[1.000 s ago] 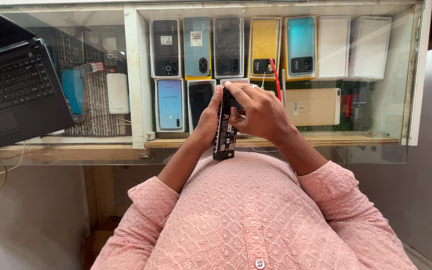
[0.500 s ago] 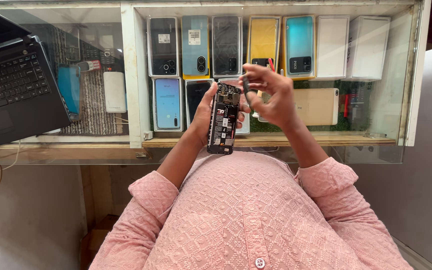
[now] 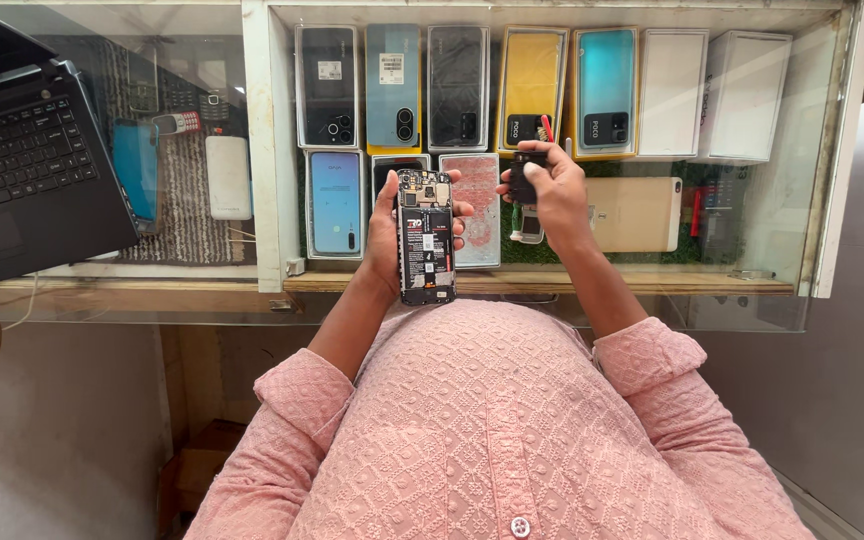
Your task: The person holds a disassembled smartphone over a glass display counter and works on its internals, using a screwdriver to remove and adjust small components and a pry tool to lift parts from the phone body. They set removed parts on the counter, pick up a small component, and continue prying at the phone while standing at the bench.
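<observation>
Gripping an opened phone (image 3: 425,237), the left hand (image 3: 389,232) faces the right hand (image 3: 550,190), closed on a small black part (image 3: 523,176).

Between the left hand (image 3: 392,235) and right hand (image 3: 549,190) lies open air above the glass counter (image 3: 652,285). A laptop (image 3: 27,160) blocks the far left; the glass covers the phones (image 3: 392,85) beneath.

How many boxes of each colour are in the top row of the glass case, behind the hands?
Black boxes: 2
Blue boxes: 2
Yellow box: 1
White boxes: 2
Total: 7
</observation>
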